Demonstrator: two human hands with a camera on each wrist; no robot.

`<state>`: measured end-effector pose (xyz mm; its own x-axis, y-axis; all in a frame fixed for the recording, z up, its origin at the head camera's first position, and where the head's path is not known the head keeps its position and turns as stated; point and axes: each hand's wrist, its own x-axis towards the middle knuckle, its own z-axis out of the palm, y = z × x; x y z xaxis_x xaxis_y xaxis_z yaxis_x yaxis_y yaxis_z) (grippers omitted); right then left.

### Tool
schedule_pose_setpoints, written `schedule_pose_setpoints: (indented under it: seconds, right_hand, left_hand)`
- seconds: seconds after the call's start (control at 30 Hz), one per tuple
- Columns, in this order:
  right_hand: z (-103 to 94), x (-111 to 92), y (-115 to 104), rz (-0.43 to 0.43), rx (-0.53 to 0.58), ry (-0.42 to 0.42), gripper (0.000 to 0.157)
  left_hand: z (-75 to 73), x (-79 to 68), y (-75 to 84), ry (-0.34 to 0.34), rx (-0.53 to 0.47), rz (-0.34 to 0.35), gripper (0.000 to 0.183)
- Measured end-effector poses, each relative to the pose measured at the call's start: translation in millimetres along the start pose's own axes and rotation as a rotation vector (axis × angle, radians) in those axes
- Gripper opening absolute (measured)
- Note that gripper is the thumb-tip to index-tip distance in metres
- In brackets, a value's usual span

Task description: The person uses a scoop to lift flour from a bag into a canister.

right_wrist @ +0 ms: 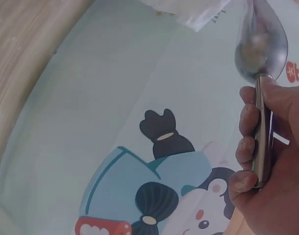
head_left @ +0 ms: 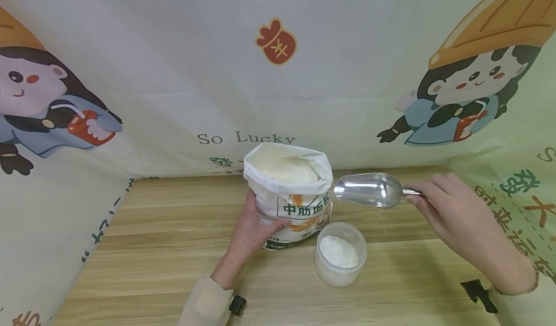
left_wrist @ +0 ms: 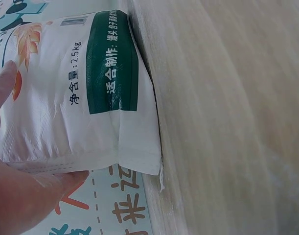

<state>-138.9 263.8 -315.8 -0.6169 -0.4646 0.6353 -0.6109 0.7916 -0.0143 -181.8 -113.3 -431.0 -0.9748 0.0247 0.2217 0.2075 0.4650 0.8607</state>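
Observation:
A white paper flour bag (head_left: 299, 210), its top folded open with pale flour (head_left: 288, 170) inside, stands on the wooden table. My left hand (head_left: 256, 222) grips the bag's left side, the thumb across its front; the left wrist view shows the bag's green-banded bottom (left_wrist: 112, 63) on the tabletop. In my right hand (head_left: 451, 210) is a shiny metal scoop (head_left: 369, 190), its handle (right_wrist: 263, 132) wrapped by the fingers. The scoop's bowl points left at the bag, its tip just right of the bag's rim. No flour shows in the bowl.
A clear round tub (head_left: 340, 275) with white flour in its bottom stands in front of the bag, to the right. Behind the wooden table (head_left: 173, 248) hangs a printed cloth (head_left: 347, 75) with cartoon figures, and more cloth borders both sides.

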Motion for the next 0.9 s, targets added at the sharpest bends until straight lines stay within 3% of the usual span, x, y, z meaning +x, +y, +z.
schedule_pose_setpoints:
  seconds: [0.1, 0.13, 0.43, 0.7, 0.9]
  right_hand:
    - [0.7, 4, -3, 0.037, 0.013, 0.009, 0.013]
    - [1.0, 6, -4, 0.046, 0.016, 0.013, 0.011]
    - [4.0, 31, -14, 0.053, -0.012, 0.02, 0.022]
    - [9.4, 55, -28, -0.039, -0.112, 0.062, 0.02]
    - [9.2, 71, -45, -0.074, -0.172, 0.018, 0.02]
  left_hand:
    - [0.2, -0.1, 0.3, 0.0, -0.008, 0.001, 0.114]
    - [0.2, -0.3, 0.6, -0.001, -0.01, 0.003, 0.114]
    - [-0.5, -0.6, 0.8, -0.006, -0.008, 0.002, 0.113]
    - [0.0, -0.2, 0.0, -0.009, -0.012, 0.013, 0.114]
    - [0.1, -0.5, 0.7, -0.008, -0.004, 0.003, 0.114]
